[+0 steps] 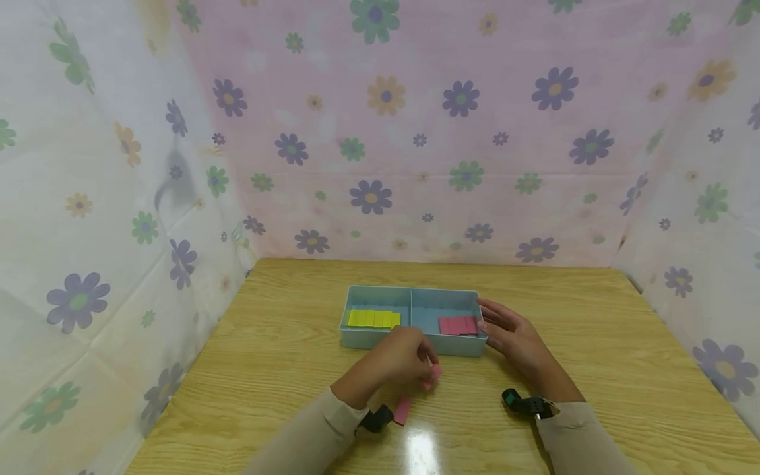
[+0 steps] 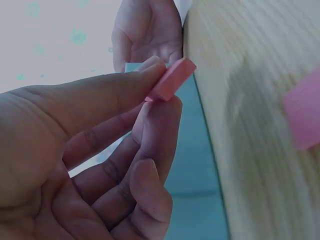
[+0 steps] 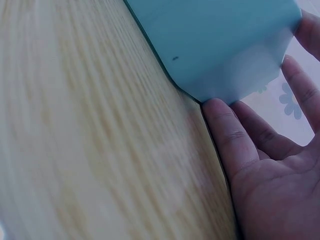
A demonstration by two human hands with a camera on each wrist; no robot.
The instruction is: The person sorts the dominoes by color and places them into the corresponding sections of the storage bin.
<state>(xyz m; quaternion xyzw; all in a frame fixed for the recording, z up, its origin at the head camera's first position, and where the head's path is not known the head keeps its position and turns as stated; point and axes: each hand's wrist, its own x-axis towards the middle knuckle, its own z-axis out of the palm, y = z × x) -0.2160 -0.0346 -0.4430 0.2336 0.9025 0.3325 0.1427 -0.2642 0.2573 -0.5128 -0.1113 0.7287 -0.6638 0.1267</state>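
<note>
My left hand (image 1: 404,356) is in front of the box, pinching a small pink rectangular block (image 2: 172,80) between thumb and fingertips. A second pink block (image 1: 402,410) lies on the table near the left wrist. The light-blue box (image 1: 380,340) has two compartments. A row of yellow blocks (image 1: 373,318) stands in its left one, and several pink blocks (image 1: 458,325) are in the right one, by the right end. Extended fingers of my right hand (image 1: 519,340) touch the box's right end; the right wrist view shows the fingertips against its corner (image 3: 220,90).
The wood-grain table (image 1: 285,389) carries the box near its middle. Flower-patterned cloth (image 1: 427,171) rises behind the table and along both sides. Dark wrist cameras (image 1: 378,419) are strapped at both sleeve cuffs.
</note>
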